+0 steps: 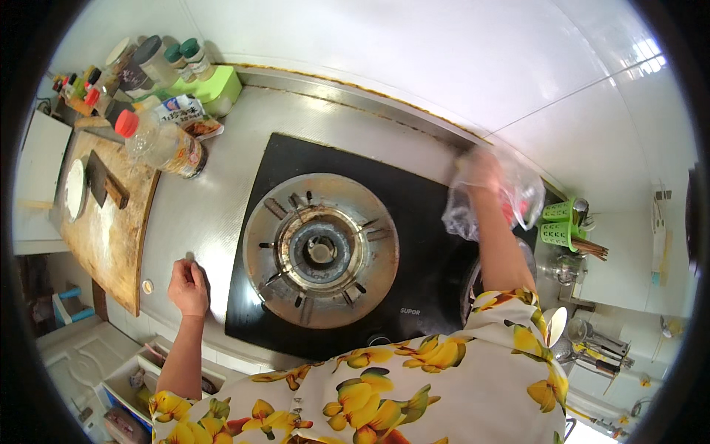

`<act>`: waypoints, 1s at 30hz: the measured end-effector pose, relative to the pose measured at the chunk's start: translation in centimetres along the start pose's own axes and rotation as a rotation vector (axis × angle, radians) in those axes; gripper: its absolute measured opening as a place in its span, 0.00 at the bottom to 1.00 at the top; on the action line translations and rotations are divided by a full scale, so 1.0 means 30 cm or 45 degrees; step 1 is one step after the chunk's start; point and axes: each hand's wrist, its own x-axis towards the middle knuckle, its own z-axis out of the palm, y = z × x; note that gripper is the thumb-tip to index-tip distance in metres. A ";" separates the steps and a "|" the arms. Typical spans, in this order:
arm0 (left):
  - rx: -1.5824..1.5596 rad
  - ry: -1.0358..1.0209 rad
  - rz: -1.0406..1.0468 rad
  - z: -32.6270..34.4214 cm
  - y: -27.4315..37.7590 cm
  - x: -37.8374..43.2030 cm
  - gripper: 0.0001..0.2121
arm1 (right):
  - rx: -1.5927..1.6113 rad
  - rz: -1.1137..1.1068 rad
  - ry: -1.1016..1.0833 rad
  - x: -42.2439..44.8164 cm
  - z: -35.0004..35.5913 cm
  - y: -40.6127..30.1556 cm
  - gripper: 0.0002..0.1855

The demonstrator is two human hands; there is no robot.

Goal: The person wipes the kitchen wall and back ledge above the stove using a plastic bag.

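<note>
My right hand (pixel 483 167) is at a clear plastic bag (pixel 521 186) with something red in it, over the back right part of the black gas hob (pixel 427 233). The hand is blurred and partly covered by the bag's film, so its grip is hard to make out. My left hand (pixel 188 286) is curled at the steel counter's front, between the hob and the wooden cutting board (pixel 119 222); nothing shows in it. A round metal burner ring (pixel 321 322) surrounds the bare burner (pixel 321 251).
On the left stand a red-capped plastic bottle (pixel 166 147), a food packet (pixel 191 116) and several seasoning jars (pixel 158 61). A cleaver (pixel 100 177) lies on the board. Green utensil baskets (pixel 556 233) hang at right. A small round cap (pixel 147 287) lies near the board.
</note>
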 end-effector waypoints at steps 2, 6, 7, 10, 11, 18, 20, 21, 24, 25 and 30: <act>-0.001 -0.005 0.017 -0.002 -0.019 -0.002 0.04 | 0.349 -0.023 -0.072 0.103 -0.089 -0.213 0.17; -0.011 0.010 -0.043 -0.009 -0.025 -0.002 0.03 | 0.737 -0.371 0.072 0.216 -0.396 -0.560 0.10; -0.025 0.017 -0.024 -0.017 -0.018 -0.002 0.03 | 0.755 -0.499 0.228 0.228 -0.489 -0.614 0.10; -0.017 0.032 0.005 -0.025 0.002 0.004 0.04 | 0.873 -0.654 0.604 0.242 -0.681 -0.750 0.10; 0.001 0.024 0.023 -0.031 0.003 0.008 0.04 | 0.877 -0.668 0.609 0.262 -0.723 -0.797 0.10; -0.014 -0.020 -0.002 -0.022 0.006 0.013 0.04 | 0.529 -0.960 0.502 0.413 -0.703 -0.996 0.12; -0.022 -0.019 -0.005 -0.020 -0.001 0.011 0.04 | 0.497 -0.913 0.606 0.404 -0.684 -0.953 0.12; -0.020 -0.010 -0.014 -0.019 -0.013 0.009 0.04 | 0.531 -0.892 0.608 0.378 -0.665 -0.914 0.12; -0.019 0.028 0.010 -0.019 -0.015 0.002 0.03 | 0.655 -0.790 0.544 0.302 -0.577 -0.767 0.12; -0.007 0.028 0.018 -0.034 -0.023 -0.003 0.03 | 0.707 -0.745 0.487 0.273 -0.533 -0.721 0.12; -0.075 0.017 0.007 -0.015 -0.026 -0.003 0.03 | 0.775 -0.315 0.252 0.151 -0.245 -0.302 0.12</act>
